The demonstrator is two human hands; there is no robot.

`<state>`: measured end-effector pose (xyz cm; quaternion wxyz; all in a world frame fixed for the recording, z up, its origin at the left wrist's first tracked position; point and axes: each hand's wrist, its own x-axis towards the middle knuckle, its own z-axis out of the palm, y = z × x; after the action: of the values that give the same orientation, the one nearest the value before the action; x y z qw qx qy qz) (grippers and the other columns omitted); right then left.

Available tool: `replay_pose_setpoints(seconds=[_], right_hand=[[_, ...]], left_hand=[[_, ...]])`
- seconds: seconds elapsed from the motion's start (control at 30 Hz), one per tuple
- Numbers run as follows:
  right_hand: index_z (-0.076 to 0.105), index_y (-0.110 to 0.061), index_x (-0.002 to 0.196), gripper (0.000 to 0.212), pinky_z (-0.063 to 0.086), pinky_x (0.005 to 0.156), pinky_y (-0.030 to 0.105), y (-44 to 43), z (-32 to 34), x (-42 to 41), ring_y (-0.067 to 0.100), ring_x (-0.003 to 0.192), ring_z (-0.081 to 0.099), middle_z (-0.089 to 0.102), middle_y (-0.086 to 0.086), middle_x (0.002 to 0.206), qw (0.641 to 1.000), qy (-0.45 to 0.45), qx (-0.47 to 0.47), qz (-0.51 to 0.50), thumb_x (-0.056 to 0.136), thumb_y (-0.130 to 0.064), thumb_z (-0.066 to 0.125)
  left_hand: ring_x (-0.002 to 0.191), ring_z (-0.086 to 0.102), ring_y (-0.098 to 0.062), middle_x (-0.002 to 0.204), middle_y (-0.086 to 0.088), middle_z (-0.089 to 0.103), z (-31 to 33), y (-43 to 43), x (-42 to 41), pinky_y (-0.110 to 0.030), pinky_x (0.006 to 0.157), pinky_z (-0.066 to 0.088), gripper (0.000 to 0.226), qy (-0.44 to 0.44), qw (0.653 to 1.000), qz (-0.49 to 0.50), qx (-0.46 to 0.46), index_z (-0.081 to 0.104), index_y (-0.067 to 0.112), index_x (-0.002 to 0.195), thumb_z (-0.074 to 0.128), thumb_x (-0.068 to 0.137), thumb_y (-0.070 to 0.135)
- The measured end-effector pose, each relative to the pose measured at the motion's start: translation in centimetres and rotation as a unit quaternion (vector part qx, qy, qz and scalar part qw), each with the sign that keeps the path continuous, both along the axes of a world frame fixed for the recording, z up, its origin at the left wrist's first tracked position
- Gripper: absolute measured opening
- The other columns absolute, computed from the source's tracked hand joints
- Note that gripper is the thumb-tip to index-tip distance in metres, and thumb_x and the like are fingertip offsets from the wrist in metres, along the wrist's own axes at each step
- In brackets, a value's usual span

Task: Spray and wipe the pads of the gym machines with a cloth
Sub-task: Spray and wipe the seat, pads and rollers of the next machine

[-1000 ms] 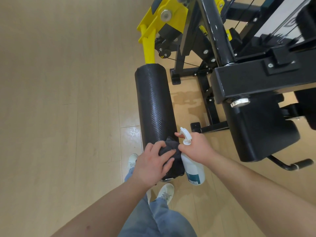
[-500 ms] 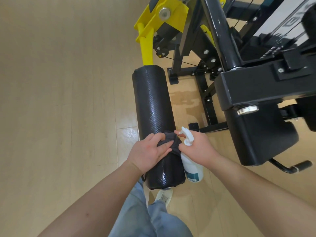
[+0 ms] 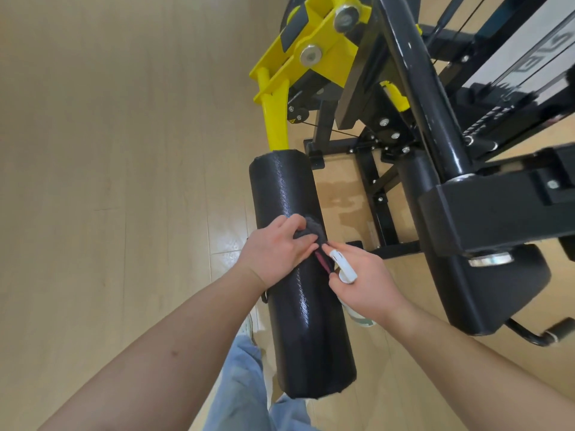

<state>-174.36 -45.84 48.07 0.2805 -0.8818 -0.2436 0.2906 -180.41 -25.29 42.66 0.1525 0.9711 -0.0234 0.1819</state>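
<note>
— Black roller pad (image 3: 289, 194); where is the cloth (image 3: 311, 230)?
— Bunched under the left hand (image 3: 277, 253), fingers curled round it, pressed mid-pad; right hand (image 3: 370, 284) grips the spray bottle (image 3: 343, 267) just beside.

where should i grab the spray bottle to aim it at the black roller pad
Grip the spray bottle just under its white trigger head, coming from behind it, the side away from the roller pad, as the right hand does. The nozzle faces the pad, so a forefinger should reach the trigger.
</note>
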Motion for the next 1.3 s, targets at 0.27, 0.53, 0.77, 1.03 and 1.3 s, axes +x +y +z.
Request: replay_pose_setpoints(seconds=[0.27,0.53,0.77,1.03,1.3], right_hand=[[0.063,-0.026,0.140,0.049,0.048,0.104,0.020,2.5,0.9,2.7,0.003,0.122,0.057,0.061,-0.013,0.140,0.996,-0.002,0.031,-0.083,0.093,-0.012,0.065],[0.061,-0.030,0.141,0.049,0.052,0.106,0.031,3.7,1.1,3.7,0.005,0.126,0.056,0.058,-0.019,0.142,0.992,0.013,0.008,-0.126,0.095,-0.013,0.063],[0.061,-0.027,0.141,0.048,0.055,0.101,0.030,4.3,1.1,3.9,0.006,0.117,0.062,0.063,-0.017,0.134,0.988,0.015,-0.003,-0.151,0.095,-0.014,0.063],[0.063,-0.032,0.138,0.047,0.049,0.071,0.014,3.1,1.8,2.9,0.005,0.086,0.063,0.064,-0.023,0.109,0.982,0.022,-0.003,-0.188,0.094,-0.016,0.064],[0.067,-0.039,0.131,0.049,0.054,0.075,0.025,0.5,2.4,0.1,0.010,0.080,0.063,0.063,-0.025,0.097,0.986,0.048,-0.020,-0.158,0.089,-0.015,0.062]], left_hand=[[0.077,0.054,-0.020,0.097,-0.003,0.058,-0.7,3.1,3.2,-0.029,0.046,0.044,0.034,0.005,1.000,0.007,-0.020,0.078,0.030,0.100,0.049,0.103,0.046],[0.089,0.056,-0.022,0.099,-0.002,0.047,0.0,7.9,9.9,-0.039,0.069,0.055,0.044,0.081,0.986,0.084,-0.121,0.078,0.031,0.112,0.043,0.099,0.054],[0.107,0.047,-0.017,0.110,0.005,0.045,0.3,7.5,11.4,-0.038,0.086,0.050,0.029,0.131,0.938,0.221,-0.234,0.076,0.042,0.112,0.057,0.096,0.056],[0.157,0.004,-0.026,0.170,0.006,0.015,0.9,4.2,9.2,-0.061,0.120,0.026,0.030,0.178,0.915,0.228,-0.283,0.062,0.044,0.127,0.054,0.099,0.052],[0.157,-0.012,-0.029,0.171,0.016,0.003,1.3,0.8,4.6,-0.059,0.121,0.021,0.029,0.204,0.918,0.189,-0.282,0.061,0.023,0.094,0.040,0.108,0.035]])
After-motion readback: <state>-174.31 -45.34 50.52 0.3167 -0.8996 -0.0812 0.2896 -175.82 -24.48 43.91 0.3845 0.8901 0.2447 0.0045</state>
